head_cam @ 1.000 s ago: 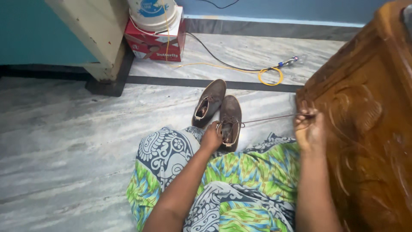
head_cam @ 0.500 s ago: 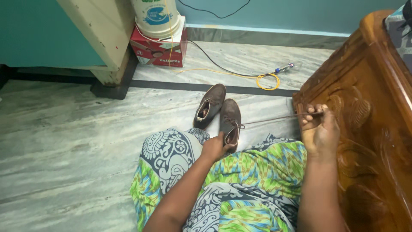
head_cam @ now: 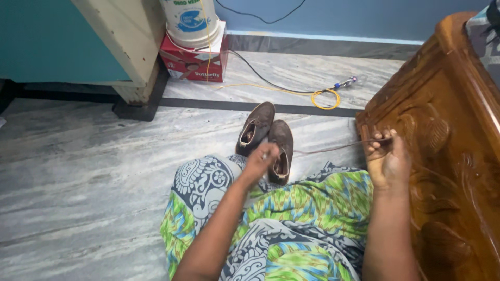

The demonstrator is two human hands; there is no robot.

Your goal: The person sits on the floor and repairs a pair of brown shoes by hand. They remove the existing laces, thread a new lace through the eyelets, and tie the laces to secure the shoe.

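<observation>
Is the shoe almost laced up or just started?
Hard to say. The right hand pulls a lace out taut from the nearer brown shoe, while the left hand works at its opening. The other shoe stands untouched, its lacing too small to judge.

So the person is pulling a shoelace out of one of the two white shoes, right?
Not quite: the shoes are brown, not white, as the head view shows. The left hand is at the nearer shoe, and the right hand pulls the lace sideways.
</observation>
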